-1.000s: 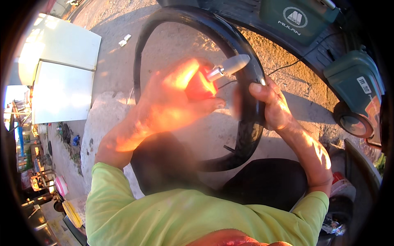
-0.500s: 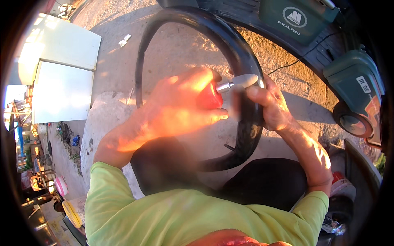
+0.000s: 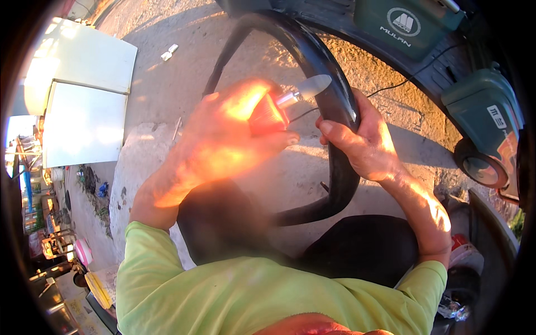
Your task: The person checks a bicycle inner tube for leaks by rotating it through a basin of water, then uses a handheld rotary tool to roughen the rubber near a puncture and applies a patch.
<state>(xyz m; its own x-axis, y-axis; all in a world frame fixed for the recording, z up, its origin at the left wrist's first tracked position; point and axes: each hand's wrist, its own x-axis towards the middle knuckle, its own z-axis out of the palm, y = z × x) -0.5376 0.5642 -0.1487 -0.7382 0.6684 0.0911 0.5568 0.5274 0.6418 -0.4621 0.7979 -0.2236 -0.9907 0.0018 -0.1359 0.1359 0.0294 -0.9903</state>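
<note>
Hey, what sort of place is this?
Probably an outdoor repair spot: sunlit ground, a black inner tube gripped by the right hand, and a red handheld tool with a tapered tip in the left hand.

The left hand [image 3: 234,125], sunlit and partly blurred, grips a red rotary tool [image 3: 269,116]. Its bullet-shaped grey bit [image 3: 314,86] overlaps the black inner tube [image 3: 329,64]; whether they touch is unclear. The right hand [image 3: 365,142] clasps the tube's right side, thumb on top, above a short valve stem [image 3: 325,187] jutting inward. The tube stands out against concrete ground [image 3: 162,89], before dark-trousered knees [image 3: 363,245]. White panels [image 3: 84,123] lie at left; a dark green box [image 3: 416,42] sits at upper right.
</note>
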